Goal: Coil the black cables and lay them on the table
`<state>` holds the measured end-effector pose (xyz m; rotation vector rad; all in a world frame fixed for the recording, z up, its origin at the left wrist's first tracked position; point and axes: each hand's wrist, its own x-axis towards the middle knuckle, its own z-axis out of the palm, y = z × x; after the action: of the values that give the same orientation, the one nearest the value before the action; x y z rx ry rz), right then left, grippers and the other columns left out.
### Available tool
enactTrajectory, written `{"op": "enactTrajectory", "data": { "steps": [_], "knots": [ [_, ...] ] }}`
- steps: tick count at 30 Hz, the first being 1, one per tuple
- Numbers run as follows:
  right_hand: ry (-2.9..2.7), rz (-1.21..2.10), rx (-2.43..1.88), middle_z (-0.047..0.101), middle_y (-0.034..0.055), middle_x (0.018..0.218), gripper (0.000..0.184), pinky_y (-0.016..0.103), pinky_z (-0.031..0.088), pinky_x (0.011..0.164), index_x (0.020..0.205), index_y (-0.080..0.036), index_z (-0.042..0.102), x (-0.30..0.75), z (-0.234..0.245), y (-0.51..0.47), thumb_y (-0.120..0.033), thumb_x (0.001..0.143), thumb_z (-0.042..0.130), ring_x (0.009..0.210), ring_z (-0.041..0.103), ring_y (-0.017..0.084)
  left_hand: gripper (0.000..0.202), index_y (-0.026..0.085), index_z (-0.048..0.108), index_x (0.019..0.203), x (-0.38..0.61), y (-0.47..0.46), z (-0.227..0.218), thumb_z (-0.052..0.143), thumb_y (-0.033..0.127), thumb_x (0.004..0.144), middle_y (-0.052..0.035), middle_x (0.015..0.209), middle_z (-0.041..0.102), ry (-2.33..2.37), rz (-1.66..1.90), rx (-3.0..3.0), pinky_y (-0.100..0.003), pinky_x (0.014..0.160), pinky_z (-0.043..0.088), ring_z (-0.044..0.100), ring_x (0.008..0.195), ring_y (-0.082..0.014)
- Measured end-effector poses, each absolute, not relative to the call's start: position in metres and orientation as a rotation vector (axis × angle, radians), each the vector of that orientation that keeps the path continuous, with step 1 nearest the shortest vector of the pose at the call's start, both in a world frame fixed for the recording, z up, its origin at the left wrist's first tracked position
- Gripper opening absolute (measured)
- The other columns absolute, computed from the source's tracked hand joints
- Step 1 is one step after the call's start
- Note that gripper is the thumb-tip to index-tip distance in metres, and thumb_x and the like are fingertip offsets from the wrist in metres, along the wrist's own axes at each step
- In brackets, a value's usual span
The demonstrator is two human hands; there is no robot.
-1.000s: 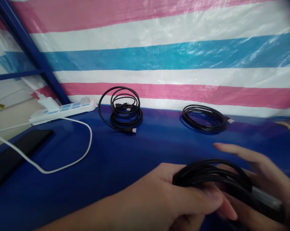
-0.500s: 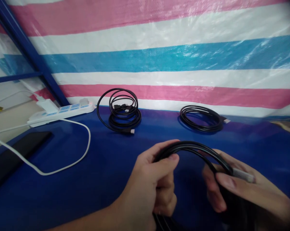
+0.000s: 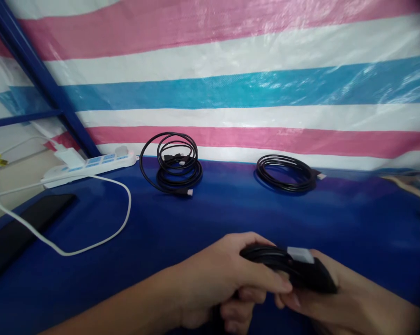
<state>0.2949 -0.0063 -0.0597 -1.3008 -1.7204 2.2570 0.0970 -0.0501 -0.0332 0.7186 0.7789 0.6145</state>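
Observation:
My left hand [image 3: 227, 274] is wrapped round a coiled black cable [image 3: 265, 255], thumb on the near side. Close against it on the right, my right hand [image 3: 335, 284] grips the same bundle near a black connector [image 3: 316, 275]. A pale cap or plug end [image 3: 300, 254] shows at the top of that connector. The two thumbs nearly meet in front of the coil. Motion smears the right hand a little, and the lower part of the coil is hidden behind the fingers.
On the blue table [image 3: 154, 242] lie two more black cable coils, a looser tangled one [image 3: 180, 174] and a neat one [image 3: 286, 174]. At left are a white power strip [image 3: 91, 166], a white cord [image 3: 129, 200] and a black phone-like slab [image 3: 28, 228]. Striped sheeting [image 3: 210, 88] hangs behind.
My hands have come together and sunk lower with the cable. The right hand has turned and moved left, so the connector now lies beside my left thumb. The view has shifted slightly.

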Motion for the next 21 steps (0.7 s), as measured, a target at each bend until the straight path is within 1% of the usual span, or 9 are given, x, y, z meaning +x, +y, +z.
{"op": "enactTrajectory", "data": {
  "steps": [2, 4, 6, 8, 10, 12, 14, 18, 21],
  "knots": [
    [-1.837, 2.293, -1.241, 0.040, -0.0073, 0.035, 0.035, 0.013, 0.033, 0.042, 0.083, -0.013, 0.058, 0.294, -0.052, -0.005, -0.047, 0.077, 0.064, 0.031, 0.035, 0.003, 0.033, 0.025, 0.050, 0.102, 0.097, -0.052, -0.029, 0.067, 0.036, 0.075, 0.0118, 0.047, 0.035, 0.876, 0.579, 0.747, -0.011, 0.033, 0.022, 0.021, 0.032, -0.0012],
    [-1.952, 2.240, -1.154, 0.050, -0.0027, 0.041, 0.027, 0.015, 0.038, 0.050, 0.077, -0.011, 0.058, 0.291, -0.046, -0.005, -0.038, 0.079, 0.063, 0.040, 0.047, 0.004, 0.035, 0.026, 0.048, 0.106, 0.098, -0.053, -0.028, 0.063, 0.037, 0.076, 0.0119, 0.048, 0.033, 0.976, 0.593, 0.855, -0.013, 0.032, 0.022, 0.021, 0.033, -0.0025],
    [-2.026, 2.097, -1.088, 0.061, 0.0029, 0.053, 0.024, 0.017, 0.041, 0.059, 0.071, -0.010, 0.058, 0.287, -0.041, -0.006, -0.033, 0.078, 0.063, 0.053, 0.057, 0.008, 0.027, 0.025, 0.050, 0.103, 0.099, -0.055, -0.030, 0.056, 0.036, 0.079, 0.0096, 0.052, 0.037, 1.054, 0.620, 1.063, -0.015, 0.033, 0.025, 0.027, 0.033, -0.0041],
    [-2.017, 1.971, -1.133, 0.065, 0.0043, 0.057, 0.024, 0.018, 0.042, 0.062, 0.071, -0.011, 0.058, 0.282, -0.039, -0.009, -0.034, 0.077, 0.064, 0.058, 0.061, 0.010, 0.019, 0.023, 0.053, 0.098, 0.101, -0.057, -0.036, 0.046, 0.033, 0.083, 0.0050, 0.060, 0.046, 1.184, 0.665, 1.391, -0.018, 0.039, 0.029, 0.038, 0.040, -0.0068],
    [-2.052, 1.901, -1.215, 0.062, 0.0030, 0.052, 0.025, 0.018, 0.039, 0.058, 0.070, -0.012, 0.057, 0.277, -0.039, -0.013, -0.036, 0.075, 0.065, 0.052, 0.058, 0.010, 0.022, 0.019, 0.056, 0.097, 0.103, -0.060, -0.044, 0.042, 0.026, 0.081, -0.0014, 0.066, 0.054, 1.342, 0.632, 1.795, -0.022, 0.044, 0.026, 0.047, 0.049, -0.0114],
    [-2.170, 1.880, -1.254, 0.054, 0.0014, 0.042, 0.033, 0.017, 0.030, 0.049, 0.060, -0.012, 0.053, 0.272, -0.040, -0.017, -0.039, 0.075, 0.064, 0.041, 0.048, 0.006, 0.028, 0.013, 0.058, 0.099, 0.104, -0.063, -0.051, 0.044, 0.022, 0.076, -0.0088, 0.070, 0.060, 1.421, 0.497, 2.107, -0.025, 0.047, 0.022, 0.052, 0.054, -0.0174],
    [-2.204, 1.944, -1.257, 0.044, -0.0003, 0.035, 0.045, 0.017, 0.022, 0.042, 0.052, -0.013, 0.046, 0.268, -0.042, -0.019, -0.047, 0.077, 0.060, 0.032, 0.037, 0.003, 0.027, 0.011, 0.059, 0.095, 0.102, -0.064, -0.053, 0.046, 0.022, 0.074, -0.0123, 0.072, 0.061, 1.415, 0.457, 2.143, -0.026, 0.047, 0.021, 0.055, 0.056, -0.0201],
    [-1.886, 2.064, -1.352, 0.037, -0.0034, 0.030, 0.050, 0.020, 0.023, 0.033, 0.064, -0.016, 0.051, 0.263, -0.045, -0.011, -0.065, 0.071, 0.060, 0.025, 0.030, 0.008, 0.021, 0.018, 0.054, 0.095, 0.092, -0.058, -0.047, 0.045, 0.023, 0.077, 0.0002, 0.061, 0.054, 1.264, 0.780, 1.553, -0.021, 0.041, 0.032, 0.049, 0.040, -0.0113],
    [-1.553, 1.706, -1.337, 0.032, -0.0060, 0.029, 0.049, 0.019, 0.024, 0.035, 0.060, -0.017, 0.045, 0.262, -0.044, 0.000, -0.059, 0.066, 0.070, 0.027, 0.029, 0.006, 0.025, 0.018, 0.050, 0.097, 0.091, -0.051, -0.041, 0.058, 0.025, 0.074, 0.0058, 0.057, 0.051, 1.104, 1.070, 1.169, -0.020, 0.043, 0.039, 0.047, 0.037, -0.0077]
  ]
}}
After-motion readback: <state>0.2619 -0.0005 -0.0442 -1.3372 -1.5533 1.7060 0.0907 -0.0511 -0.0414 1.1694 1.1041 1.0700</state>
